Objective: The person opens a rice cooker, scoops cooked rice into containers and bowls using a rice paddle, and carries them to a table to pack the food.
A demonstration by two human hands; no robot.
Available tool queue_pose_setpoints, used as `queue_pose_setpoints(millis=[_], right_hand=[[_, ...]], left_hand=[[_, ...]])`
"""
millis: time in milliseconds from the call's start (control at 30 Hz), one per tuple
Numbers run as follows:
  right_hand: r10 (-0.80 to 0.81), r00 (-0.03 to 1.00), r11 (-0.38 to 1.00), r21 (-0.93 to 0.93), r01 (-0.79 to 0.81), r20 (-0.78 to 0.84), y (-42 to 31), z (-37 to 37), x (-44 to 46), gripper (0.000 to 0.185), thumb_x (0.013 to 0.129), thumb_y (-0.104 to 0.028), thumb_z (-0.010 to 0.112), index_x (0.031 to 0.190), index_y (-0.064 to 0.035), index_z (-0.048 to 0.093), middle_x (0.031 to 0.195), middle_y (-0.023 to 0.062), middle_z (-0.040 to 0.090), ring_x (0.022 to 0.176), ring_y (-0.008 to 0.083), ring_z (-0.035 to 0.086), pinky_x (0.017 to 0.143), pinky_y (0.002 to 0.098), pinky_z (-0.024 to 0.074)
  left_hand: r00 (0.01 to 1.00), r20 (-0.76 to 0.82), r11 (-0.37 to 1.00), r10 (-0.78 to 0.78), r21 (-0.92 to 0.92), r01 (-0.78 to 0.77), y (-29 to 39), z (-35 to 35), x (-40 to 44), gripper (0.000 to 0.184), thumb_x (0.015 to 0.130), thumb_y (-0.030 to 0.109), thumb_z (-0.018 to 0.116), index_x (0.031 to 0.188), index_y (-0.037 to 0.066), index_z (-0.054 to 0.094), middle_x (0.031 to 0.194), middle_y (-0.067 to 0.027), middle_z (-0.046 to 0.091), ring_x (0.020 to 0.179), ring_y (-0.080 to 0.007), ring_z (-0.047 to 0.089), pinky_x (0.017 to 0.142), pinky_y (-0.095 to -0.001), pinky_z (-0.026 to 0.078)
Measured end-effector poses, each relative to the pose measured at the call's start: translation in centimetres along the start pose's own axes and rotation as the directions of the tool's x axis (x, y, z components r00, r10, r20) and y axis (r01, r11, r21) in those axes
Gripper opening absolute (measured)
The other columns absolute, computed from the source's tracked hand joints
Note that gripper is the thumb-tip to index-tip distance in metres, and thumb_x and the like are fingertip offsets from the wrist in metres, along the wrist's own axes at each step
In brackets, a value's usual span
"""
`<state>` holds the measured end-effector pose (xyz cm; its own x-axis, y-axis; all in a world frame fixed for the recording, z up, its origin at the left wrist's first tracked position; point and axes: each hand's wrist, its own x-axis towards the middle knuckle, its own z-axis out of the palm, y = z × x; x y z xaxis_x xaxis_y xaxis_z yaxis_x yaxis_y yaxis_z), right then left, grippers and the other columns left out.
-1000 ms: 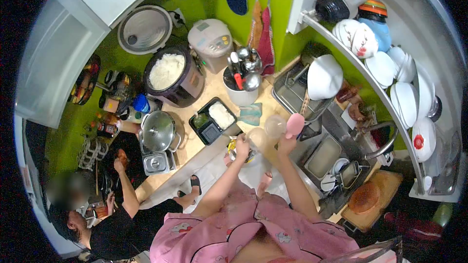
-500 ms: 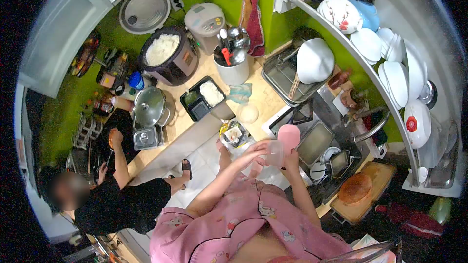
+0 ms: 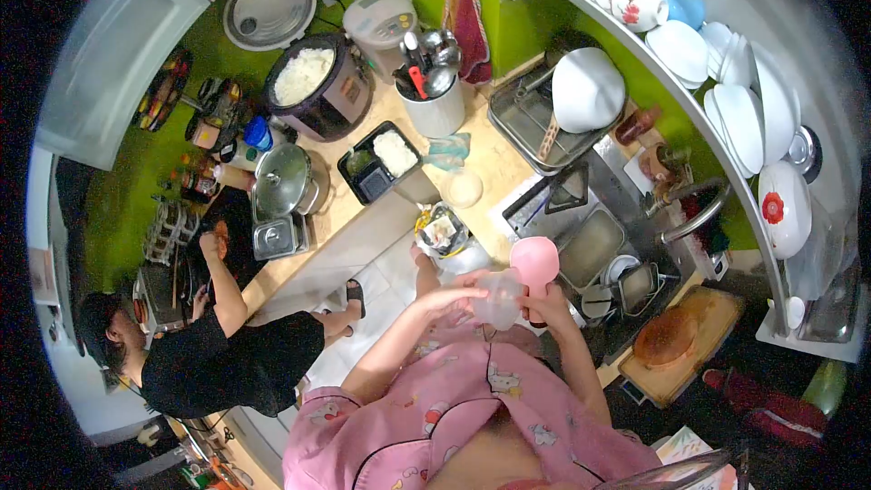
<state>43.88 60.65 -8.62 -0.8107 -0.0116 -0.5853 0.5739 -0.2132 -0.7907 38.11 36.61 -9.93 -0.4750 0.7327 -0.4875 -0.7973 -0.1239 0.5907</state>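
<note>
In front of my pink pyjama top, my left hand (image 3: 445,298) grips a translucent plastic cup (image 3: 497,301) by its side. My right hand (image 3: 550,305) is closed around the handle of a pink scoop (image 3: 533,260), whose broad rounded head points away from me. The cup lies against or very close to my right fingers; I cannot tell whether they touch it. Farther off on the counter are a black compartment tray (image 3: 374,186) with white rice in one section and a round pale lid or dish (image 3: 462,188).
An open rice cooker (image 3: 343,95) full of rice stands at the back. On the left, a person in black (image 3: 245,354) works at the stove. The sink (image 3: 590,245) is to my right, below a dish shelf (image 3: 653,91). A bin (image 3: 443,231) stands on the floor.
The translucent cup has tipped, and its round face now turns more towards me. My right hand and the pink scoop have shifted slightly down. The view has moved a little.
</note>
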Motion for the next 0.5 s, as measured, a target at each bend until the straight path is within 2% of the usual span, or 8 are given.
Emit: queue_pose_setpoints(millis=[67, 133, 167, 200, 300, 367, 433, 500], right_hand=[[0.003, 0.998, 1.0, -0.004, -0.003, -0.065, -0.3, -0.1, -0.2, 0.017, 0.078, -0.003, 0.07, 0.089, -0.0028, 0.057, 0.073, 0.0045, 0.062, 0.058, 0.0135, 0.06, 0.048, 0.0263, 0.0486], [-0.006, 0.994, 1.0, -0.021, 0.004, -0.11, -0.7, -3.9, 1.2, 0.018, 0.079, -0.003, 0.068, 0.09, -0.0032, 0.055, 0.071, 0.0046, 0.06, 0.056, 0.0135, 0.059, 0.048, 0.0264, 0.0483], [-0.009, 0.992, 0.999, -0.032, 0.005, -0.128, -1.0, -5.3, 2.0, 0.018, 0.079, -0.004, 0.068, 0.091, -0.0034, 0.055, 0.07, 0.0046, 0.06, 0.056, 0.0135, 0.059, 0.048, 0.0265, 0.0481], [-0.049, 0.989, 0.999, -0.009, 0.048, -0.139, -1.6, -5.3, 2.7, 0.017, 0.08, -0.004, 0.067, 0.09, -0.0036, 0.055, 0.069, 0.0046, 0.059, 0.055, 0.0136, 0.058, 0.047, 0.0268, 0.0478], [-0.135, 0.974, 0.984, 0.092, 0.154, -0.183, -3.3, -4.0, 6.6, 0.014, 0.08, -0.005, 0.066, 0.087, -0.0044, 0.054, 0.066, 0.0051, 0.058, 0.054, 0.0142, 0.057, 0.045, 0.0277, 0.0471], [-0.15, 0.966, 0.958, 0.211, 0.195, -0.21, -0.7, -2.5, 12.0, 0.011, 0.08, -0.005, 0.065, 0.083, -0.0051, 0.054, 0.066, 0.0059, 0.058, 0.053, 0.0147, 0.057, 0.045, 0.0285, 0.0466], [-0.039, 0.952, 0.929, 0.34, 0.146, -0.302, 2.7, -1.3, 18.8, 0.01, 0.079, -0.004, 0.064, 0.08, -0.0052, 0.054, 0.066, 0.007, 0.058, 0.052, 0.016, 0.056, 0.044, 0.0296, 0.0461], [0.049, 0.917, 0.896, 0.422, 0.135, -0.397, 6.0, -0.1, 25.0, 0.01, 0.079, -0.002, 0.063, 0.078, -0.0049, 0.053, 0.065, 0.0078, 0.057, 0.051, 0.0173, 0.055, 0.044, 0.0305, 0.0455]], left_hand=[[0.985, -0.17, 0.999, 0.019, 0.033, -0.014, -1.2, -1.4, -0.7, 0.061, 0.09, 0.026, 0.065, 0.14, 0.004, 0.038, 0.125, -0.0111, 0.057, 0.115, -0.0208, 0.057, 0.088, -0.039, 0.053], [0.982, -0.154, 0.974, 0.113, -0.179, -0.14, 0.3, -5.3, -3.0, 0.065, 0.089, 0.037, 0.064, 0.141, 0.007, 0.037, 0.124, -0.0142, 0.057, 0.115, -0.0245, 0.057, 0.083, -0.0447, 0.056], [0.958, -0.236, 0.958, 0.165, -0.193, -0.213, 0.1, -8.0, -4.0, 0.068, 0.09, 0.037, 0.063, 0.143, 0.006, 0.032, 0.134, -0.0131, 0.047, 0.118, -0.0274, 0.054, 0.081, -0.0471, 0.057], [0.925, -0.317, 0.938, 0.21, -0.203, -0.282, -0.1, -10.2, -5.0, 0.071, 0.091, 0.037, 0.062, 0.145, 0.006, 0.027, 0.144, -0.012, 0.037, 0.121, -0.0304, 0.05, 0.078, -0.0495, 0.058], [0.867, -0.331, 0.901, 0.373, -0.094, -0.424, 2.8, -9.6, -8.7, 0.07, 0.091, 0.039, 0.062, 0.144, 0.009, 0.027, 0.143, -0.012, 0.036, 0.121, -0.0319, 0.05, 0.08, -0.0526, 0.058], [0.839, -0.378, 0.882, 0.391, -0.107, -0.459, 2.7, -9.9, -8.9, 0.065, 0.09, 0.04, 0.063, 0.14, 0.013, 0.032, 0.135, -0.0109, 0.043, 0.119, -0.029, 0.051, 0.083, -0.0477, 0.057], [0.786, -0.477, 0.842, 0.394, -0.156, -0.517, 1.1, -11.5, -8.1, 0.066, 0.089, 0.04, 0.065, 0.14, 0.015, 0.032, 0.132, -0.0108, 0.046, 0.118, -0.0266, 0.051, 0.086, -0.0436, 0.055], [0.673, -0.586, 0.856, 0.45, 0.069, -0.513, -0.7, -12.1, -8.2, 0.066, 0.088, 0.038, 0.067, 0.139, 0.014, 0.033, 0.129, -0.0115, 0.048, 0.116, -0.0256, 0.053, 0.089, -0.0402, 0.052]])
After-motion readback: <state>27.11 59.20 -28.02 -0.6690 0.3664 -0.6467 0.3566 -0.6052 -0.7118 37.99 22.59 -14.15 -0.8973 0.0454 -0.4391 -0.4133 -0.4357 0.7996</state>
